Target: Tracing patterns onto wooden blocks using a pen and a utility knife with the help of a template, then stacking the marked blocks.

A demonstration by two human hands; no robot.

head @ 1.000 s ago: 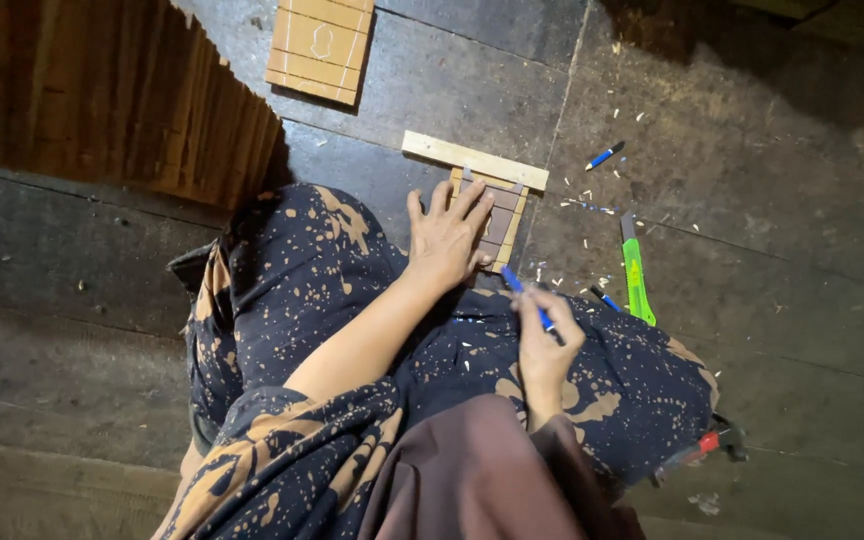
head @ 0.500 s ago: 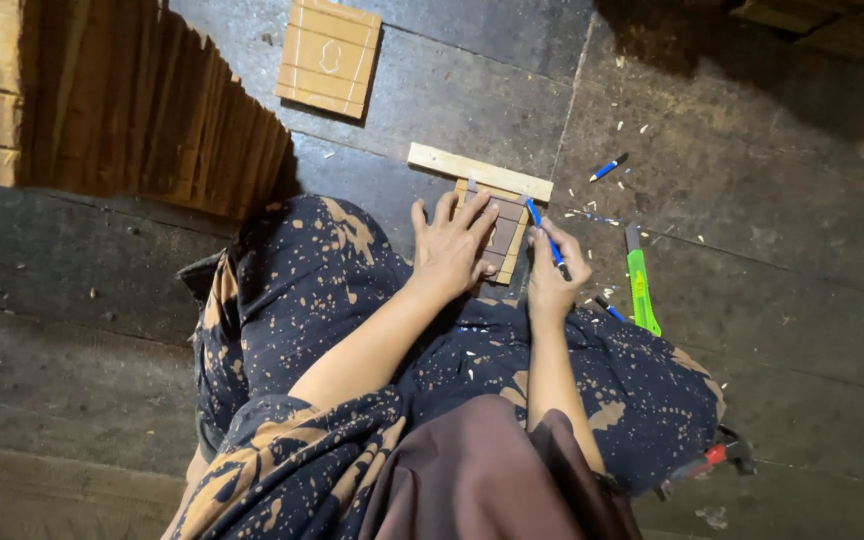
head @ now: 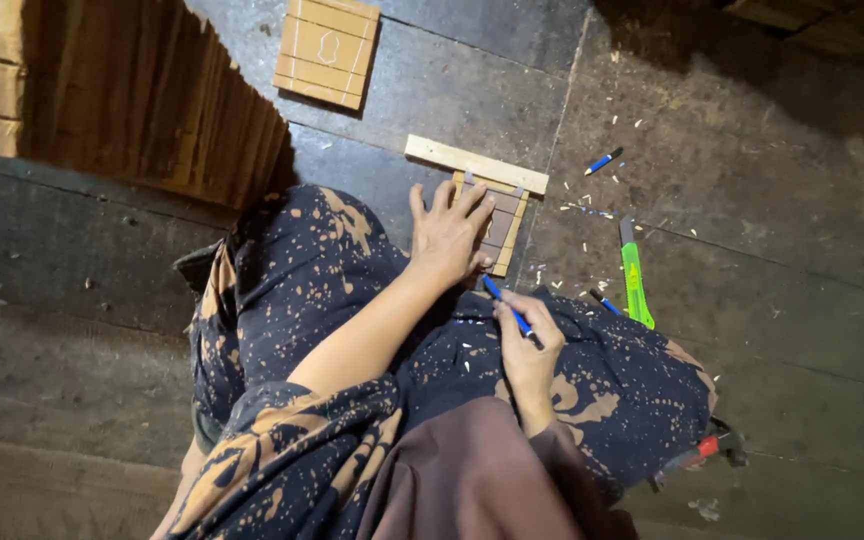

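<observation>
Pen drawn back from the wooden frame

Half a second ago the right hand (head: pixel 530 345) held the blue pen (head: pixel 512 312) up at the small wooden frame (head: pixel 492 222); now hand and pen are lower, over the lap, fingers closed around the pen. The left hand (head: pixel 449 232) stays flat on the frame, fingers spread. The frame lies on the floor (head: pixel 752 150), against a wooden strip (head: pixel 475 164), just above the pen tip.

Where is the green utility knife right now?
The green utility knife lies on the floor, right of the right hand, beside a blue pencil.
</observation>
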